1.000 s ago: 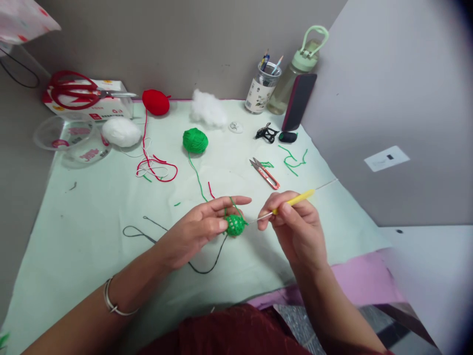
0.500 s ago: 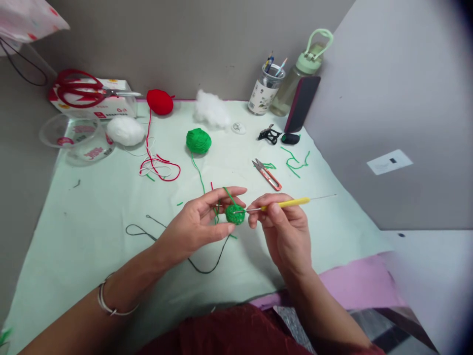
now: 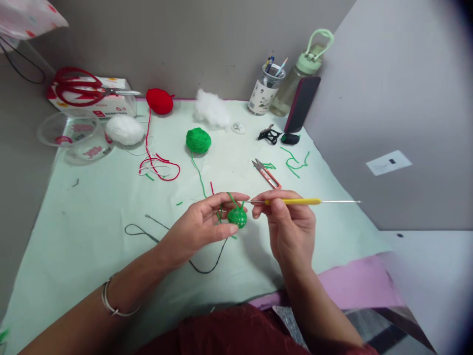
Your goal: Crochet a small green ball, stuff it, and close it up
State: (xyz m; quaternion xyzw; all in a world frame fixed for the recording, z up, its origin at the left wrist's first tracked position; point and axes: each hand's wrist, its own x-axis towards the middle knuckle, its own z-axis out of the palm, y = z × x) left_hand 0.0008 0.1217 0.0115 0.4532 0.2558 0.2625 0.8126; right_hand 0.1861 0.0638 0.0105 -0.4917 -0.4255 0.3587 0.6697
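My left hand [image 3: 201, 224] pinches a small green crocheted piece [image 3: 237, 217] between thumb and fingers, with green yarn looped over the index finger. My right hand [image 3: 290, 224] is closed on a yellow-handled crochet hook [image 3: 295, 201], held level, its metal tip at the top of the green piece. The green strand runs back across the pale green cloth [image 3: 92, 217] to a green yarn ball [image 3: 198, 140].
Thread snips [image 3: 266, 173] and green yarn scraps [image 3: 293, 161] lie beyond my right hand. A black cord [image 3: 148, 230] loops under my left wrist. Farther back: red yarn ball [image 3: 159, 101], white yarn ball [image 3: 124, 129], stuffing [image 3: 212, 108], red scissors [image 3: 79, 88], pen jar [image 3: 266, 88], bottle [image 3: 301, 69], phone [image 3: 301, 103].
The hook swung from tilted up-right to level and its tip moved from beside the green piece to its top. My left hand drew the piece slightly higher, then held it.
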